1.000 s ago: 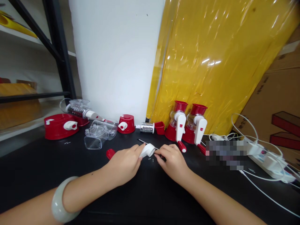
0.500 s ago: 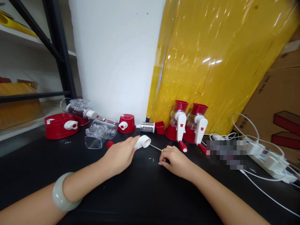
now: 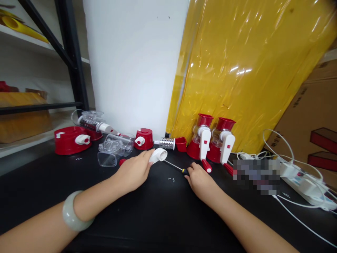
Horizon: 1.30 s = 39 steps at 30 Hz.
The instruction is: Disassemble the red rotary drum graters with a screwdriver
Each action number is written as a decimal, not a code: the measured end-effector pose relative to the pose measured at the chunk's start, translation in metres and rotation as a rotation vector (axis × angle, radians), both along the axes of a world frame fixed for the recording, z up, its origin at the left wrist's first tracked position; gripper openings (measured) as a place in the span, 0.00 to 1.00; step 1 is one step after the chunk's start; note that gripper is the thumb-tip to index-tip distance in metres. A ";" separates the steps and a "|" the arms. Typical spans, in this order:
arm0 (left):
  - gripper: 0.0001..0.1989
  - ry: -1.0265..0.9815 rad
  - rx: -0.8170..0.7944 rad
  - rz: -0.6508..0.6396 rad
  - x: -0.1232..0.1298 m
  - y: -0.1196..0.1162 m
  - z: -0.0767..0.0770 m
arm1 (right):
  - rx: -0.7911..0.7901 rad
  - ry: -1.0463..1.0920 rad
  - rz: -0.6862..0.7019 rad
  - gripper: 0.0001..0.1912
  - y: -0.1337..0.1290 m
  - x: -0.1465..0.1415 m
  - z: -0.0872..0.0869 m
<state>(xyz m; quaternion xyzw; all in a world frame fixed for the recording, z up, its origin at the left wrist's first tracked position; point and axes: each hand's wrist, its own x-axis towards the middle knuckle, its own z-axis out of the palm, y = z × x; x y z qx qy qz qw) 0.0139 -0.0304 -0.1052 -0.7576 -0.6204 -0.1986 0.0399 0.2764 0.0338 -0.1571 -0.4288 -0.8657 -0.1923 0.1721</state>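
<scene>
My left hand (image 3: 134, 171) is closed round a white plastic crank part (image 3: 158, 155), its round open end facing right. My right hand (image 3: 200, 180) grips the black and yellow handle of a screwdriver (image 3: 175, 166). The thin shaft points left, with its tip at or just below the round end of the white part; whether they touch I cannot tell. A few small screws (image 3: 173, 180) lie on the black table (image 3: 147, 218) between my hands. Behind my left hand, a red knob (image 3: 122, 161) is partly hidden.
Along the back stand two red and white graters (image 3: 202, 140), a red base (image 3: 143, 138), a grater drum (image 3: 166, 143), a red cup (image 3: 180, 144) and clear housings (image 3: 107, 156). At left sits a larger red base (image 3: 71, 142); at right, a power strip (image 3: 308, 188) with cables.
The white part has moved slightly left and up. My right hand has shifted right, showing more of the screwdriver's handle. The camera view has moved slightly.
</scene>
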 end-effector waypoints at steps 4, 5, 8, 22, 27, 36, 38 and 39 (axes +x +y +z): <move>0.23 -0.032 0.032 0.014 -0.006 0.005 0.004 | 0.061 -0.065 -0.032 0.06 -0.002 -0.002 0.002; 0.22 -0.040 0.040 0.027 -0.009 0.006 0.005 | 0.075 -0.068 -0.051 0.06 -0.004 -0.003 0.003; 0.20 -0.069 0.049 0.107 -0.016 0.011 0.007 | 0.060 -0.036 -0.155 0.04 -0.009 -0.006 0.009; 0.22 -0.312 0.003 0.123 -0.027 0.021 0.004 | -0.148 0.263 0.076 0.07 -0.019 0.028 0.055; 0.22 -0.308 0.006 0.116 -0.023 0.016 0.006 | -0.213 0.345 0.231 0.08 -0.004 0.052 0.070; 0.22 -0.245 -0.005 0.107 -0.016 0.011 0.007 | -0.196 0.329 0.234 0.09 0.002 0.053 0.063; 0.21 -0.228 -0.007 0.107 -0.015 0.011 0.006 | -0.203 0.330 0.232 0.09 0.002 0.052 0.063; 0.21 -0.222 -0.008 0.105 -0.015 0.011 0.006 | -0.206 0.331 0.230 0.09 0.002 0.052 0.063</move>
